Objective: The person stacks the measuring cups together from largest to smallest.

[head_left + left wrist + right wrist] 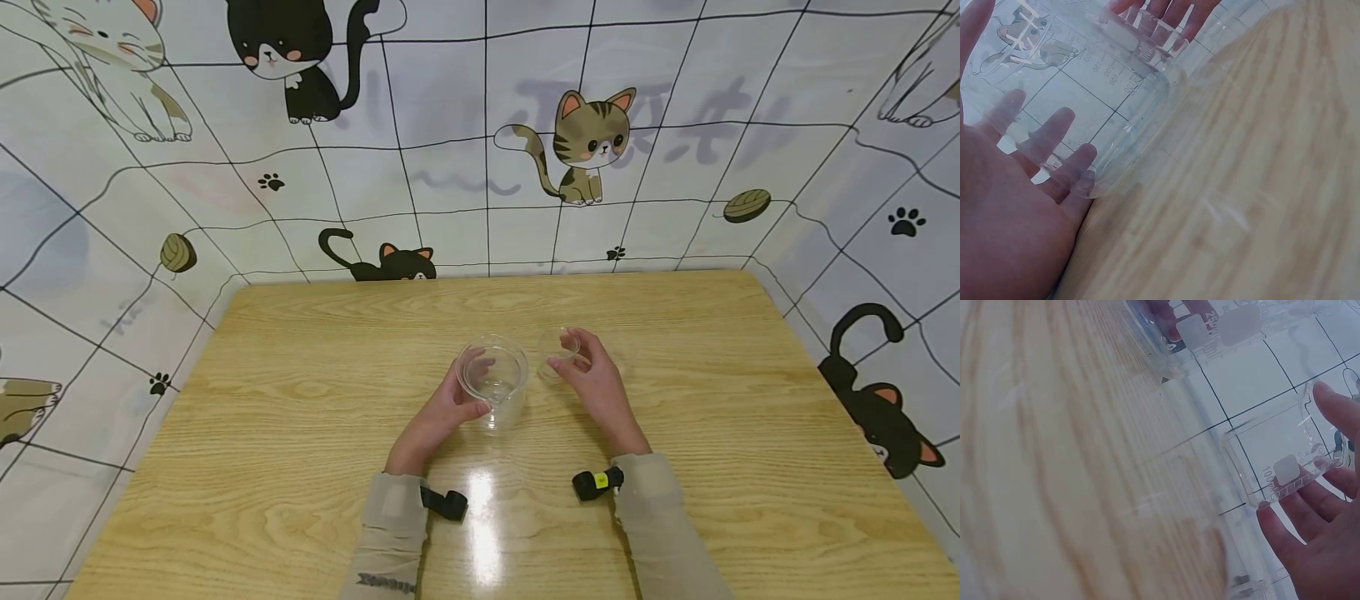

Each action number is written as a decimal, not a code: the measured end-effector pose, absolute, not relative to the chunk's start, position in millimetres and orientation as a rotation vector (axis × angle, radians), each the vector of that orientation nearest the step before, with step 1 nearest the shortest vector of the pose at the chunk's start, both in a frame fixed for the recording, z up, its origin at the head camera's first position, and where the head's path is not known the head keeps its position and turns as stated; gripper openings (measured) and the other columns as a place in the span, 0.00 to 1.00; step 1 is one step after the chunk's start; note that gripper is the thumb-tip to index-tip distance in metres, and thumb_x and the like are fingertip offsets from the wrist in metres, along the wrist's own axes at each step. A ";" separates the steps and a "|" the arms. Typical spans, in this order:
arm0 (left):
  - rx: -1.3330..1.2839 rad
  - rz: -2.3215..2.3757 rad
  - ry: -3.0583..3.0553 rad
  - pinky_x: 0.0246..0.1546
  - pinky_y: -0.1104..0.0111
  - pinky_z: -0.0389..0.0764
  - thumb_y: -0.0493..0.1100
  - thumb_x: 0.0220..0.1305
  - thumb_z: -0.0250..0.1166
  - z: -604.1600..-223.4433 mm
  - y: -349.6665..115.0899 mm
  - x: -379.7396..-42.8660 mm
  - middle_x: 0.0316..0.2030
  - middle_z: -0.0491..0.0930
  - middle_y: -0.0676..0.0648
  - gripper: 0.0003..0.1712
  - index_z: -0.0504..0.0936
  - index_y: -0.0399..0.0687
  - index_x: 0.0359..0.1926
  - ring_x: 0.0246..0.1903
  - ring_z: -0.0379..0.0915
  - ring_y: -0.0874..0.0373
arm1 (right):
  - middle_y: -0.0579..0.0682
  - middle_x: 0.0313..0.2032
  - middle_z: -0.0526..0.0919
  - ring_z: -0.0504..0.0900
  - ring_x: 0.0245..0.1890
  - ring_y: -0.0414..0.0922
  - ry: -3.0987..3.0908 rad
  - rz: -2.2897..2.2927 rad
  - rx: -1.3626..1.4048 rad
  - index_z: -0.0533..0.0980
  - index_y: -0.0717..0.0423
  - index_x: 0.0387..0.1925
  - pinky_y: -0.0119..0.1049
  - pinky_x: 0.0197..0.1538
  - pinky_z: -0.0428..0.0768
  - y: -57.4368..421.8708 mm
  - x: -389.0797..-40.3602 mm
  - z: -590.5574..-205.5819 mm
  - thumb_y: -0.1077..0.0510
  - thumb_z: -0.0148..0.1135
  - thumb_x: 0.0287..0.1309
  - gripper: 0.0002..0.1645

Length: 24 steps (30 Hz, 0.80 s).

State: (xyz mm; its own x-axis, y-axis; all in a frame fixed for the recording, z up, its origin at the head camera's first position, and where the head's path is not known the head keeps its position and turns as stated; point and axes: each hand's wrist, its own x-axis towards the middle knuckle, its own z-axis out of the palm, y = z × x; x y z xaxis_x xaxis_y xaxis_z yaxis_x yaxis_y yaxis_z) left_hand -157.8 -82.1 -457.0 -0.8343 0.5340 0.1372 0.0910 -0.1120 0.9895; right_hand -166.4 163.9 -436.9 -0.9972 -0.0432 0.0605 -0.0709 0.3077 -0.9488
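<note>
While the table (pixel 300 483) forms the work surface, the large beaker (pixel 504 388) has its mouth facing upward. Left of the large beaker, the left hand (pixel 452 402) curls around its wall. Right of the large beaker, and apart from it, the right hand (pixel 597 385) pinches the small beaker (pixel 1275 447) between thumb and fingers. Judged from these positions, gripping both beakers is done; releasing both remains.

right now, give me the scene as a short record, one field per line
left hand: holds the large clear beaker
right hand: holds the small clear beaker
small beaker marking: 100ml
arrangement: large beaker on the left, small on the right
surface: wood-grain table
backdrop: pale wall with black grid lines and cartoon cats
sleeves: beige
</note>
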 end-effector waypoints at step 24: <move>0.683 2.065 1.820 0.60 0.48 0.46 0.40 0.53 0.65 -459.3 -82.0 -158.0 0.63 0.52 0.35 0.45 0.47 0.43 0.66 0.64 0.43 0.42 | 0.44 0.55 0.68 0.63 0.58 0.40 -2.502 1.786 0.103 0.60 0.43 0.60 0.43 0.58 0.63 170.3 -177.5 -460.1 0.39 0.60 0.49 0.38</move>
State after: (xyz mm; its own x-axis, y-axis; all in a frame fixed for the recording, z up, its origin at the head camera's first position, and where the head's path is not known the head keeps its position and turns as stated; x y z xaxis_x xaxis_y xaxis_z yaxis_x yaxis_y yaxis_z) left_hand -158.0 -82.0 -459.3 -0.8405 0.5208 0.1492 0.0828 -0.1487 0.9854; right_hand -177.5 170.3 -460.1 -0.9956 -0.0162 0.0927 -0.0930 0.3241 -0.9414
